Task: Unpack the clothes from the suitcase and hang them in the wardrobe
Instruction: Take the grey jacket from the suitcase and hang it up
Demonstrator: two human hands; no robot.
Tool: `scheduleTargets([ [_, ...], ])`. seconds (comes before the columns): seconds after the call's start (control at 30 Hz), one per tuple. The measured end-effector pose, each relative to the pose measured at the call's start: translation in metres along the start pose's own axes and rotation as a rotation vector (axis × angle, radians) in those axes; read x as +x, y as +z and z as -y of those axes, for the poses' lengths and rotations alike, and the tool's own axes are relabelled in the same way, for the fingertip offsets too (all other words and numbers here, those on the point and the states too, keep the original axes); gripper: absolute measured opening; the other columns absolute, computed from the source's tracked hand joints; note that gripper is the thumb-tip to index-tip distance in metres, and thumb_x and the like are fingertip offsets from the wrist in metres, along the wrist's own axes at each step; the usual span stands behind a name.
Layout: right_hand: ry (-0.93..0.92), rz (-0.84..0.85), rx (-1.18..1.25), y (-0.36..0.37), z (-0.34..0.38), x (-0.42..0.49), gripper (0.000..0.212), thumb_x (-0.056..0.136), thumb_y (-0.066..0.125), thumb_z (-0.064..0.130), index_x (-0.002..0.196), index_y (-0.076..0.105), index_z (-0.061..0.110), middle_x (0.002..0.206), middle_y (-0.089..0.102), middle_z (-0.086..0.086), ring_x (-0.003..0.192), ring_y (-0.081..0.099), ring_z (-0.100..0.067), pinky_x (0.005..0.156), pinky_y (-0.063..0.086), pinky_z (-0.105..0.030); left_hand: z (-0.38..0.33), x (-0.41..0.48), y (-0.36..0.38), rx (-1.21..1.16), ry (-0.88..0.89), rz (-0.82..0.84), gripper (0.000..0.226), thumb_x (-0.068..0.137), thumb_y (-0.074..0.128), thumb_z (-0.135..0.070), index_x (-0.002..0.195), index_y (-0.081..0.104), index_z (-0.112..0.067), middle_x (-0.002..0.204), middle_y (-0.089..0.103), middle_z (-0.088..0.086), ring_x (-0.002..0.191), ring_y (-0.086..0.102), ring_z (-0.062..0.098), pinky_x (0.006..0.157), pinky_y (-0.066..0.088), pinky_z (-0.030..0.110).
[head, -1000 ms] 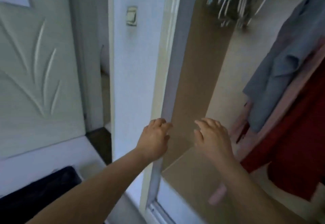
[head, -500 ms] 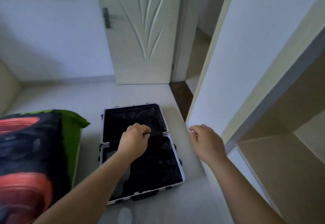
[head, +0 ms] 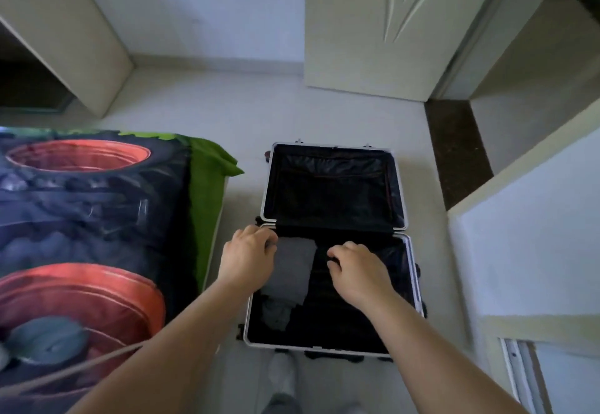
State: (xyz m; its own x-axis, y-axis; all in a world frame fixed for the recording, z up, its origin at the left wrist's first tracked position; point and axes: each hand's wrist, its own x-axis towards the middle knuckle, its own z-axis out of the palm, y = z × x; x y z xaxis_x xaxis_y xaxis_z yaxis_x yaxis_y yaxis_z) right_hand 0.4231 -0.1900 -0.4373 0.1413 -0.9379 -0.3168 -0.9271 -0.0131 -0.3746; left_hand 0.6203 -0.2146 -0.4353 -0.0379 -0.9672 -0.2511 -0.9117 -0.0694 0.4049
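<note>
- Bed (head: 81,219): fills the left; dark printed cover with red rings and a green edge. Cut off at the left and bottom.
- Door (head: 373,24): pale, carved; top cropped.
- Suitcase (head: 334,193): lies open on the floor between the bed and the wardrobe (head: 526,251). Black lining; the far half is bare and the near half holds the clothes.
- Wardrobe: we see only a pale side panel at the right.
- Grey garment (head: 292,270): folded, on the left of the near half, with a darker piece (head: 276,313) just below it. The rest is black on black, hard to separate.
- Left hand (head: 248,261): fingers curled at the garment's upper left corner. We cannot tell whether they hold it.
- Right hand (head: 357,270): just right of the garment, fingers curled down over the dark contents. Fingertips hidden, so we cannot tell its grip.
</note>
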Motion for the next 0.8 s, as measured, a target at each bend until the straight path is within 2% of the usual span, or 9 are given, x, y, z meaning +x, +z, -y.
scheduleTargets([
  [0.2, -0.056, 0.196, -0.053, 0.127, -0.03, 0.129, 0.033, 0.099, 0.038, 0.028, 0.125, 0.056, 0.018, 0.12, 0.055, -0.003, 0.112, 0.049, -0.023, 0.086, 0.044, -0.035, 0.065, 0.075, 0.11, -0.089, -0.155, -0.009, 0.024, 0.091, 0.049, -0.019, 0.11, 0.063, -0.019, 0.117, 0.057, 0.001, 0.11, 0.048, 0.025, 0.09, 0.043, 0.039],
  [0.33, -0.049, 0.317, -0.11, 0.228, -0.055, 0.193, 0.028, 0.099, 0.038, 0.026, 0.116, 0.058, 0.016, 0.116, 0.053, -0.003, 0.111, 0.049, -0.024, 0.076, 0.036, -0.03, 0.107, 0.116, 0.198, -0.137, -0.186, 0.035, 0.027, 0.092, 0.051, -0.02, 0.117, 0.06, -0.019, 0.122, 0.054, 0.001, 0.115, 0.045, 0.023, 0.094, 0.04, 0.036],
  [0.43, 0.038, 0.362, -0.021, 0.301, -0.077, 0.234, 0.023, 0.096, 0.042, 0.021, 0.111, 0.057, 0.014, 0.11, 0.052, -0.004, 0.107, 0.05, -0.024, 0.079, 0.043, -0.032, 0.138, 0.144, 0.264, -0.189, -0.198, 0.061, 0.029, 0.093, 0.05, -0.019, 0.12, 0.058, -0.019, 0.124, 0.053, 0.001, 0.116, 0.044, 0.022, 0.094, 0.038, 0.032],
  [0.57, 0.278, 0.415, 0.152, 0.396, -0.112, 0.279, 0.03, 0.095, 0.041, 0.022, 0.122, 0.052, 0.013, 0.123, 0.05, -0.008, 0.102, 0.054, -0.024, 0.083, 0.05, -0.034, 0.179, 0.168, 0.345, -0.257, -0.224, 0.12, 0.032, 0.092, 0.052, -0.016, 0.124, 0.056, -0.016, 0.128, 0.05, 0.002, 0.119, 0.045, 0.021, 0.095, 0.037, 0.028],
  [0.6, 0.324, 0.431, 0.166, 0.411, -0.118, 0.286, 0.038, 0.095, 0.042, 0.025, 0.132, 0.045, 0.015, 0.131, 0.045, -0.01, 0.105, 0.053, -0.026, 0.085, 0.05, -0.035, 0.186, 0.17, 0.357, -0.264, -0.214, 0.136, 0.032, 0.092, 0.052, -0.016, 0.124, 0.056, -0.015, 0.128, 0.05, 0.003, 0.12, 0.045, 0.021, 0.097, 0.038, 0.029],
  [0.67, 0.421, 0.44, 0.192, 0.442, -0.13, 0.3, 0.063, 0.094, 0.046, 0.03, 0.149, 0.017, 0.021, 0.148, 0.026, -0.011, 0.12, 0.046, -0.03, 0.095, 0.047, -0.039, 0.201, 0.177, 0.382, -0.247, -0.189, 0.17, 0.033, 0.092, 0.053, -0.017, 0.125, 0.055, -0.016, 0.129, 0.05, 0.002, 0.121, 0.044, 0.021, 0.099, 0.038, 0.029],
  [0.73, 0.574, 0.399, 0.378, 0.467, -0.139, 0.315, 0.088, 0.091, 0.053, 0.035, 0.151, -0.011, 0.022, 0.156, 0.013, -0.01, 0.131, 0.037, -0.033, 0.104, 0.041, -0.043, 0.214, 0.186, 0.401, -0.226, -0.176, 0.185, 0.034, 0.093, 0.051, -0.019, 0.126, 0.054, -0.018, 0.132, 0.048, 0.0, 0.122, 0.042, 0.019, 0.099, 0.036, 0.028],
  [0.8, 0.786, 0.322, 0.753, 0.482, -0.144, 0.327, 0.103, 0.086, 0.064, 0.036, 0.149, -0.015, 0.019, 0.15, 0.027, -0.006, 0.129, 0.041, -0.031, 0.105, 0.041, -0.046, 0.219, 0.193, 0.411, -0.22, -0.154, 0.171, 0.034, 0.093, 0.051, -0.02, 0.126, 0.053, -0.019, 0.132, 0.048, -0.001, 0.122, 0.042, 0.018, 0.098, 0.035, 0.026],
])
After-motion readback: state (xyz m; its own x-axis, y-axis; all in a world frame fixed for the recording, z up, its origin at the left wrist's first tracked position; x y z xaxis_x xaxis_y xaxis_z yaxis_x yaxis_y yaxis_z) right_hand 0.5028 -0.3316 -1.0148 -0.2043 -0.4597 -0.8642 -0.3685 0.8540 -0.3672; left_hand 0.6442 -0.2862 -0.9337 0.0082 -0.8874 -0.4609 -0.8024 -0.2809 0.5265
